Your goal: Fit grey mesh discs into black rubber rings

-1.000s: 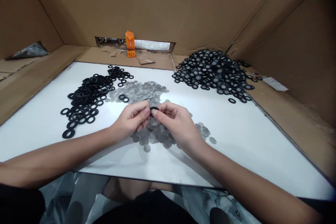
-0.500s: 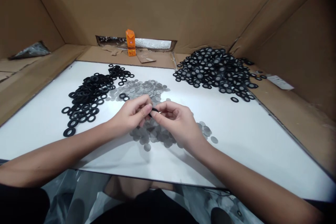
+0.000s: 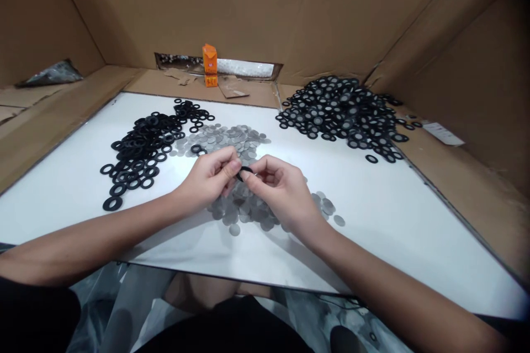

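Between my two hands, above the middle of the white board, is one black rubber ring [image 3: 245,170]. My left hand [image 3: 212,175] pinches its left side with thumb and fingers. On the other side my right hand [image 3: 278,185] grips the same ring, thumb in front. Whether a disc sits inside the ring cannot be made out. Grey mesh discs [image 3: 252,210] lie scattered under and behind my hands. Two loose black rings [image 3: 196,149] rest just beyond my left hand. To the left spreads a pile of empty black rings [image 3: 144,140].
At the back right stands a heap of black rings with grey discs in them [image 3: 343,110]. Cardboard walls [image 3: 265,5] surround the white board [image 3: 406,231]. An orange carton [image 3: 210,60] stands by a slot at the back. A white paper slip [image 3: 444,134] lies at right.
The ring is turned slightly and shows more of its face between my fingers. Both hands keep their hold. The whole view has shifted a little.
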Action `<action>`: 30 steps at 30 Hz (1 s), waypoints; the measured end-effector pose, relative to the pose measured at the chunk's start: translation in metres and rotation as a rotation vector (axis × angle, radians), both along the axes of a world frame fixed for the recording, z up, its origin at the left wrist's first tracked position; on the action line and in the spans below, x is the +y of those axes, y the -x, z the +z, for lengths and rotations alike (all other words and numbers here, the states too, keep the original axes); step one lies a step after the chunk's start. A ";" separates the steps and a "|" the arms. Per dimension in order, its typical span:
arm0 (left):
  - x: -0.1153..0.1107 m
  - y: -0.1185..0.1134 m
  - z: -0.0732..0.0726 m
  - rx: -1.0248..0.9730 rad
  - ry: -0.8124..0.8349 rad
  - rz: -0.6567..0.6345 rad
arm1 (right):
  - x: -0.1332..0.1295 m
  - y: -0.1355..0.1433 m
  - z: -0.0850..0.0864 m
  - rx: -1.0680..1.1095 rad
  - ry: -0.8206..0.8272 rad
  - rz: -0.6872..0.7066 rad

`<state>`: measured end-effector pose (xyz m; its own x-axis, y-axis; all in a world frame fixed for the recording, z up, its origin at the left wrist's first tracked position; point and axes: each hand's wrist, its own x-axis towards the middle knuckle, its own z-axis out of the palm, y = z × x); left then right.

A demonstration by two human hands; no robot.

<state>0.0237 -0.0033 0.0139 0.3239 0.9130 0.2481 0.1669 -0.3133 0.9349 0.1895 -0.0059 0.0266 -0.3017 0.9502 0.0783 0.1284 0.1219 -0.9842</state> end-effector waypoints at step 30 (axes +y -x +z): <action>-0.003 0.002 0.001 0.361 -0.286 0.144 | -0.004 -0.002 -0.006 -0.087 -0.301 -0.178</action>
